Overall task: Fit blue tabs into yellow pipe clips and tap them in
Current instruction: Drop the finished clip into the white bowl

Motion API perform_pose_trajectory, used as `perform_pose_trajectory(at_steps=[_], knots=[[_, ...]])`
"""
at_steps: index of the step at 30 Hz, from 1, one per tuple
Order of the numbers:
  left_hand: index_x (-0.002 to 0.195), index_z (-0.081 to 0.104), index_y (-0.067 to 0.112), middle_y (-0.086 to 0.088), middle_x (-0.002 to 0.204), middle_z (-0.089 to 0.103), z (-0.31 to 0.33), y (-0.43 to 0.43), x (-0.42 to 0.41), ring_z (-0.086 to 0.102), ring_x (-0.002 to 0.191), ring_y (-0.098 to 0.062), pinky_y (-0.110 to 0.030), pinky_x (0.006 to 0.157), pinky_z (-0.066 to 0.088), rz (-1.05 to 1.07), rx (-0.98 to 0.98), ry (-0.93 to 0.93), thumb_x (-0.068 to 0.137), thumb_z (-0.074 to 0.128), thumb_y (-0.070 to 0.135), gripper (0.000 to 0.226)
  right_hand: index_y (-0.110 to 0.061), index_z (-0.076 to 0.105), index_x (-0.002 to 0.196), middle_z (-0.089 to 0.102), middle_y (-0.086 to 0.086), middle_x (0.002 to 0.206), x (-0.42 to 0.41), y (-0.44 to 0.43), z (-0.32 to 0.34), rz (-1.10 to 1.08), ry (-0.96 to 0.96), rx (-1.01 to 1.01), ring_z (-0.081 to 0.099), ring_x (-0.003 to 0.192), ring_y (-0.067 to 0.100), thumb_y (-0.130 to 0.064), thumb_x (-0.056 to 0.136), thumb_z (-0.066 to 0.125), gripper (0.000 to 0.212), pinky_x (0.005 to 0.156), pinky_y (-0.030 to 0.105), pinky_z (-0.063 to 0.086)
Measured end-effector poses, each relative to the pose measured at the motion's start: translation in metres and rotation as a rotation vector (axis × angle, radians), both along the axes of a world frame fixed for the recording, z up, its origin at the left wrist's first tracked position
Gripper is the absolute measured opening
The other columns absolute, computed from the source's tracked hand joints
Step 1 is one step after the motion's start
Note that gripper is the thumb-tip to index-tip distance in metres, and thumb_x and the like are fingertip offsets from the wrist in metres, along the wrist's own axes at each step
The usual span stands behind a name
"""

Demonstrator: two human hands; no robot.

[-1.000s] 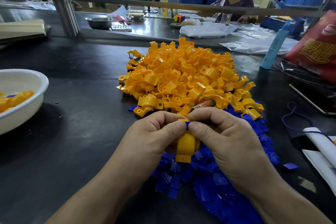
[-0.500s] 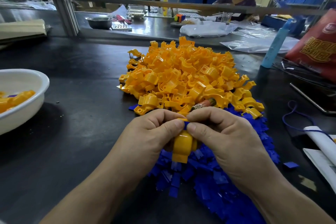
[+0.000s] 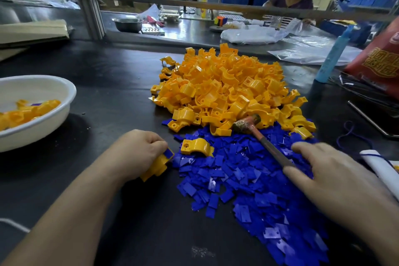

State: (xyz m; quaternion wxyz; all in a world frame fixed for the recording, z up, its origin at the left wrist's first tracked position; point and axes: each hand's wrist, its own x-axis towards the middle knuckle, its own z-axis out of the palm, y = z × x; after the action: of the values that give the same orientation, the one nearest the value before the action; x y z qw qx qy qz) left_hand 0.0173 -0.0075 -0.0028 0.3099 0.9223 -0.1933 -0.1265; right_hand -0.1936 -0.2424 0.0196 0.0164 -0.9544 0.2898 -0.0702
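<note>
Pinning a yellow clip [image 3: 156, 165] to the dark table [image 3: 108, 103], the left hand [image 3: 138, 151] curls its fingers round the piece, a blue tab [image 3: 168, 154] seated in its upper end. The right hand [image 3: 336, 179] lies open, thumb and forefinger spread either side of the hammer [image 3: 248, 124] handle, not yet closed on it. A firm hold on the clip, fingers kept off the tab, and short square taps would likely serve best. A spare clip [image 3: 195, 147] sits just beside, at the edge of the heap of tabs [image 3: 248, 181], the mound of clips [image 3: 226, 88] beyond. At far left a white bowl [image 3: 69, 95] holds several finished clips [image 3: 28, 112], one showing blue. A steel bowl [image 3: 127, 25] on the far bench hides its contents.
</note>
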Motion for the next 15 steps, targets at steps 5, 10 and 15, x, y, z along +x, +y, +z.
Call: perform_pose_trajectory(at_steps=[5, 10, 15], knots=[[0.115, 0.063, 0.02, -0.002, 0.106, 0.061, 0.003, 0.002, -0.003, 0.057, 0.093, -0.02, -0.031, 0.07, 0.043, 0.007, 0.255, -0.122, 0.086, 0.053, 0.064, 0.053, -0.045, 0.031, 0.125, 0.047, -0.015, 0.103, -0.007, 0.001, -0.019, 0.009, 0.055, 0.026, 0.052, 0.102, 0.01, -0.058, 0.086, 0.047, 0.044, 0.075, 0.028, 0.044], [0.121, 0.054, 0.026, 0.003, 0.117, 0.053, -0.006, 0.009, -0.023, 0.052, 0.107, -0.018, -0.031, 0.076, 0.043, 0.021, 0.354, -0.289, 0.078, 0.06, 0.065, 0.059, -0.041, 0.034, 0.122, 0.052, -0.014, 0.108, -0.002, 0.006, -0.021, 0.018, -0.015, 0.022, 0.056, 0.092, 0.01, -0.043, 0.092, 0.042, 0.031, 0.073, 0.03, 0.046], [0.116, 0.055, 0.03, 0.007, 0.11, 0.054, -0.013, 0.009, -0.026, 0.051, 0.103, -0.015, -0.029, 0.073, 0.041, 0.012, 0.293, -0.39, 0.086, 0.057, 0.06, 0.043, -0.046, 0.048, 0.099, 0.058, -0.007, 0.071, -0.009, 0.025, -0.002, 0.055, -0.244, 0.293, 0.055, 0.062, 0.007, -0.034, 0.088, 0.043, 0.016, 0.058, 0.028, 0.042]])
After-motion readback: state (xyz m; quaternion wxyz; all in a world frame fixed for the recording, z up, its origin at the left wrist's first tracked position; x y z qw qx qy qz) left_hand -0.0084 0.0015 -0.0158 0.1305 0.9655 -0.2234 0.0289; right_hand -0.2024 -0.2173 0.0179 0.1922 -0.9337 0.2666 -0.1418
